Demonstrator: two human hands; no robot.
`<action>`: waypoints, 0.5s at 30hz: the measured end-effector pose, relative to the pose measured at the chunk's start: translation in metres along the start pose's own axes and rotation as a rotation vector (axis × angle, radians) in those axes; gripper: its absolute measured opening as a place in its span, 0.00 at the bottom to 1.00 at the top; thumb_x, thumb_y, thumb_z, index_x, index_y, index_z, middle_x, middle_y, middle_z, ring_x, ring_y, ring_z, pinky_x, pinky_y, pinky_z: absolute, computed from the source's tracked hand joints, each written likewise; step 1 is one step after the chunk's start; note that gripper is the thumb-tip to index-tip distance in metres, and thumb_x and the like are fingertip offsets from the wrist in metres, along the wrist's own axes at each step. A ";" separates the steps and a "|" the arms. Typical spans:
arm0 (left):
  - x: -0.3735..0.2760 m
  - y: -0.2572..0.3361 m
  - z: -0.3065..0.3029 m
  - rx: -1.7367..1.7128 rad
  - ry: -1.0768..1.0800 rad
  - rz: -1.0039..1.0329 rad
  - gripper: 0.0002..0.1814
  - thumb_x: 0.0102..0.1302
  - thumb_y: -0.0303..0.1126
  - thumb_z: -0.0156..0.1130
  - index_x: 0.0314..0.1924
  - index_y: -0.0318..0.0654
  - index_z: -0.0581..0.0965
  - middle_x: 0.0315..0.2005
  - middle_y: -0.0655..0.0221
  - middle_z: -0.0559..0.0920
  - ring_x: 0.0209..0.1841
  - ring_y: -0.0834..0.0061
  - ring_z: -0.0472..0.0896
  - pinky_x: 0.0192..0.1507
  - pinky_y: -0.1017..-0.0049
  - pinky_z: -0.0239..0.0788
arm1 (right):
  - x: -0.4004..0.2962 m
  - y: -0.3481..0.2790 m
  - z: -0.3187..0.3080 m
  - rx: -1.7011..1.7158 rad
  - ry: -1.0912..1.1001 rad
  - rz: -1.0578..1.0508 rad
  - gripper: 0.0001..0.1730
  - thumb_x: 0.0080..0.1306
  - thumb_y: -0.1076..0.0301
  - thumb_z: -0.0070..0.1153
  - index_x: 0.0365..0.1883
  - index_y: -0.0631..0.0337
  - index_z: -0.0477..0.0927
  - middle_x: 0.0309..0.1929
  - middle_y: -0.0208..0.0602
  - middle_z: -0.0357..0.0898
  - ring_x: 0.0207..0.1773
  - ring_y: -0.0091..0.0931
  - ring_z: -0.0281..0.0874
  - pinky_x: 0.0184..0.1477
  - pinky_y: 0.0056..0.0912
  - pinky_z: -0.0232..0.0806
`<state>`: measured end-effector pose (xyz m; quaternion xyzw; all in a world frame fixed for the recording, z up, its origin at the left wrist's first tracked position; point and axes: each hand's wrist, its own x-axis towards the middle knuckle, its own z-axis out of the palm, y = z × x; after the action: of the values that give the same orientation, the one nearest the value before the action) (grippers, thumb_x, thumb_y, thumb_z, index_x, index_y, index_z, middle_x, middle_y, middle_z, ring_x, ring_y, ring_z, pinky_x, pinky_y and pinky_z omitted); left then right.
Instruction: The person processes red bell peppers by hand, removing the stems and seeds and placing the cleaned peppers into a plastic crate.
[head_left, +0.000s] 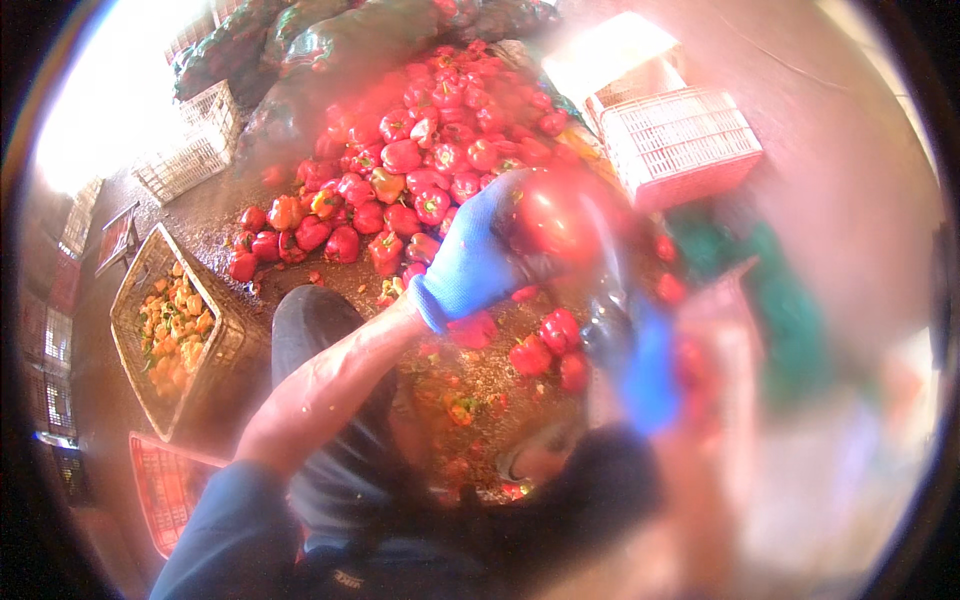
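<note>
My left hand (480, 247), in a blue glove with dark palm coating, is closed round a large red bell pepper (559, 221) in front of the pile. To its right is my right hand (637, 360), gloved alike and badly blurred. A pale streak runs up from the right hand beside the pepper; whether it is a blade or glare I cannot tell, nor what that hand holds. Beyond both hands spreads a big heap of red bell peppers (427, 157). Several loose red peppers (559, 330) lie on the floor between my arms, among scraps and seeds.
At left stands a crate of orange-yellow pepper pieces (176, 322), with a red crate (169, 487) below it. White crates (686, 142) stand at upper right, another (191, 146) at upper left. Filled mesh sacks (360, 37) lie behind the heap. A pinkish crate (720, 330) is blurred at right.
</note>
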<state>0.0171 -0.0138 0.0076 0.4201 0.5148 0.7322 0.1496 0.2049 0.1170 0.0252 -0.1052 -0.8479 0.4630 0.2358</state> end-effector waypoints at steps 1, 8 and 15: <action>0.000 0.000 0.001 -0.025 0.011 0.016 0.42 0.54 0.30 0.84 0.67 0.34 0.72 0.57 0.66 0.81 0.58 0.75 0.80 0.63 0.68 0.75 | 0.000 0.008 0.002 -0.009 -0.004 0.011 0.10 0.74 0.70 0.57 0.50 0.66 0.80 0.36 0.40 0.83 0.38 0.29 0.81 0.41 0.37 0.73; 0.021 0.004 -0.030 -0.357 0.091 -0.026 0.22 0.68 0.27 0.69 0.61 0.32 0.77 0.52 0.63 0.86 0.53 0.70 0.85 0.58 0.66 0.78 | -0.008 0.048 -0.003 -0.247 -0.097 0.151 0.17 0.73 0.61 0.60 0.50 0.67 0.81 0.41 0.50 0.85 0.44 0.45 0.84 0.48 0.46 0.73; 0.012 -0.023 -0.030 -0.595 0.280 -0.170 0.19 0.66 0.26 0.63 0.58 0.33 0.79 0.45 0.68 0.87 0.42 0.74 0.86 0.46 0.72 0.81 | -0.012 0.031 -0.018 -0.465 -0.142 -0.029 0.21 0.73 0.60 0.61 0.55 0.68 0.80 0.45 0.49 0.86 0.45 0.37 0.84 0.51 0.43 0.75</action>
<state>-0.0177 -0.0151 -0.0108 0.2091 0.3274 0.8858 0.2539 0.2231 0.1421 0.0040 -0.1119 -0.9475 0.2582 0.1517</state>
